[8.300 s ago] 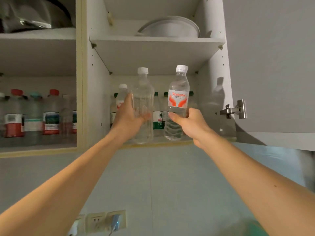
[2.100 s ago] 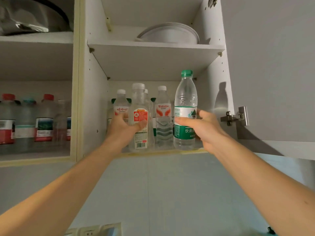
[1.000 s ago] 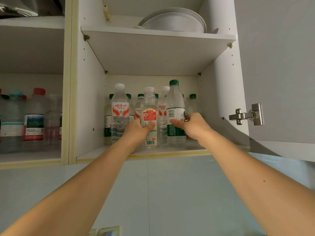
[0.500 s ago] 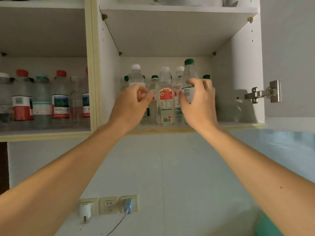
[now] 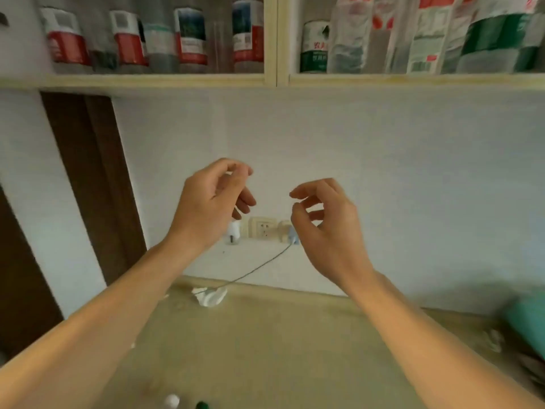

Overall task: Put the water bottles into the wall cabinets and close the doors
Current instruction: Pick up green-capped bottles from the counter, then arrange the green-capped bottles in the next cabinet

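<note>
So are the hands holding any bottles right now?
No, both are empty. The left hand and right hand hang loosely curled below the cabinet shelf, where the bottles stand.

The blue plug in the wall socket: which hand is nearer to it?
Right. The right hand overlaps the blue plug in the head view, its thumb base just beside it. The left hand sits farther away, up and to the left, beyond the middle socket.

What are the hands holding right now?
Nothing. The left hand and the right hand are both empty, fingers loosely curled, in front of the wall below the cabinet's water bottles.
</note>
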Demonstrator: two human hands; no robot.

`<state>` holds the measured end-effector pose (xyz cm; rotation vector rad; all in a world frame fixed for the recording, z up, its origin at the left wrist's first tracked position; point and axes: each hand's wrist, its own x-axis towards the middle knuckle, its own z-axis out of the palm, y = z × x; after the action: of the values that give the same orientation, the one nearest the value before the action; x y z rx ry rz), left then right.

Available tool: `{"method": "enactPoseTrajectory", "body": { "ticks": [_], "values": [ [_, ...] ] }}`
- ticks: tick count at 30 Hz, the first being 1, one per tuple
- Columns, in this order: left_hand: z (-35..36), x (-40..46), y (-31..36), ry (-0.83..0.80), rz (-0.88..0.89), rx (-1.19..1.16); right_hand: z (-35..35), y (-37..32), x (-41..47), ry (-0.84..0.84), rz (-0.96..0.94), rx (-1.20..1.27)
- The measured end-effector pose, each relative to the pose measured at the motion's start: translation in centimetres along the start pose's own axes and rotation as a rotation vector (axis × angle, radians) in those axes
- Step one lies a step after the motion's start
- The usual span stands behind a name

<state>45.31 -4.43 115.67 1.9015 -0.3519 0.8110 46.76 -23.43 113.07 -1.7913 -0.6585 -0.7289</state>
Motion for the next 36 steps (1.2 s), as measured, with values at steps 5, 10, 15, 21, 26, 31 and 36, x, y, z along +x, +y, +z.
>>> {"method": "enactPoseTrajectory", "body": {
  "ticks": [5, 10, 15, 21, 26, 31, 36],
  "values": [
    [-1.8, -7.7, -9.7, -0.030, -0.299, 0.012, 7.7, 4.6, -7.8, -0.214, 0.249, 0.004],
    [-4.1, -17.0, -19.4, -0.118, -0.591, 0.147, 13.4, 9.0, -16.3, -0.468, 0.490, -0.090],
    [-6.8, -25.2, -27.0, -0.370, -0.952, 0.380, 17.8, 11.6, -23.4, -0.594, 0.895, -0.047],
    [-8.4, -30.8, -30.6, -0.502, -1.205, 0.227, 22.1, 12.3, -28.6, -0.614, 1.285, 0.006],
    [-8.0, -31.4, -31.0, -0.539, -1.221, 0.098, 24.9, 11.2, -30.9, -0.639, 1.431, 0.141],
    [-7.4, -30.9, -30.5, -0.571, -1.246, -0.003, 25.0, 11.3, -30.8, -0.583, 1.459, 0.164],
    [-6.7, -30.0, -29.8, -0.507, -1.257, -0.192, 22.6, 11.7, -30.1, -0.431, 1.409, 0.210]
  ]
}}
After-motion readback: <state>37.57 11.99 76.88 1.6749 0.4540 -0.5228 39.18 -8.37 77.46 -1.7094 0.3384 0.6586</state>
